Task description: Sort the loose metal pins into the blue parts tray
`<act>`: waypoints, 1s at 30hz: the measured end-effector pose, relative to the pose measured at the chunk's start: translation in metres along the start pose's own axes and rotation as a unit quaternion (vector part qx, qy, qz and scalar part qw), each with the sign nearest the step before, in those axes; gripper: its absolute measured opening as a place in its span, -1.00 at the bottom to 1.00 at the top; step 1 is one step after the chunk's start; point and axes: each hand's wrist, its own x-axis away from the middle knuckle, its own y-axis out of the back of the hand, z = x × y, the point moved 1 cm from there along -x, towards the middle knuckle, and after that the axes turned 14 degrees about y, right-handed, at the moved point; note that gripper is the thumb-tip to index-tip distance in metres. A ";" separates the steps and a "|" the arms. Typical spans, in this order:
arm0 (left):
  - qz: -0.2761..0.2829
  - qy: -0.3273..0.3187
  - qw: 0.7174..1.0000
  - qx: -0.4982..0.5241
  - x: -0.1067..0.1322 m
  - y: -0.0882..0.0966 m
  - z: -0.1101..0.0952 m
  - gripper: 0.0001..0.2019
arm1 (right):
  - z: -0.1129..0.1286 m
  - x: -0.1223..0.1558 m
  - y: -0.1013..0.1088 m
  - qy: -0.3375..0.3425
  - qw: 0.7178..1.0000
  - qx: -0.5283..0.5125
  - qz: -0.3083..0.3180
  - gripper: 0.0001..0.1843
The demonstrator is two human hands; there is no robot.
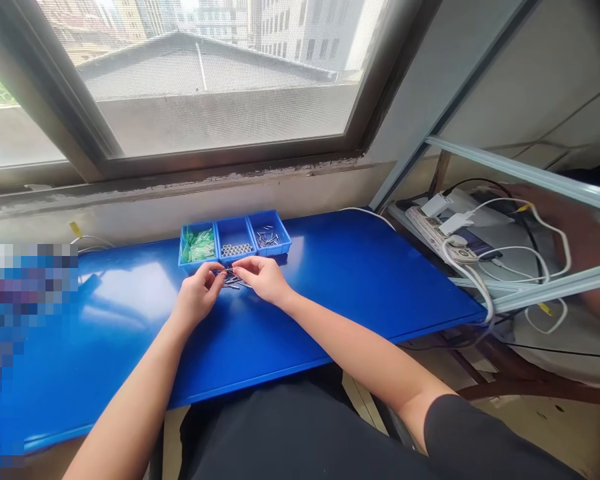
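Note:
Both hands meet over the blue table, just in front of a row of blue bins. My left hand (198,293) pinches one end of a thin metal rod (229,269) between thumb and fingers. At the rod's other end, my right hand (266,279) closes its thumb and forefinger. Fine detail on the rod is too small to tell. Below the fingertips lies a small pile of dark metal rods (235,285), partly covered by the hands. The left bin (181,252) holds green pieces, the middle bin (233,222) small round metal parts, the right bin (285,248) slim metal pins.
The blue table (330,293) runs along a wall under a screened window (220,107). On the right stand a grey metal frame (520,170) and a power strip (433,230) with white chargers and looping cables (555,233). A blurred patch covers the left edge.

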 end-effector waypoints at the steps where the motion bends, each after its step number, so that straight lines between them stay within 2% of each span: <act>1: 0.001 -0.001 1.000 0.004 0.000 0.000 0.000 -0.78 | 0.000 0.000 0.000 -0.001 1.000 0.000 0.001 -0.65; 12: 0.001 -0.008 1.000 -0.011 0.000 0.003 -0.003 -0.71 | 0.004 0.002 -0.001 0.002 1.000 0.000 0.004 -0.65; 22: -0.011 -0.006 1.000 0.002 0.000 0.000 -0.001 -0.78 | 0.004 0.001 -0.002 -0.001 1.000 -0.002 -0.005 -0.68; 30: -0.011 -0.008 1.000 -0.023 -0.001 0.002 0.001 -0.72 | 0.008 0.003 -0.002 0.003 1.000 -0.005 0.005 -0.71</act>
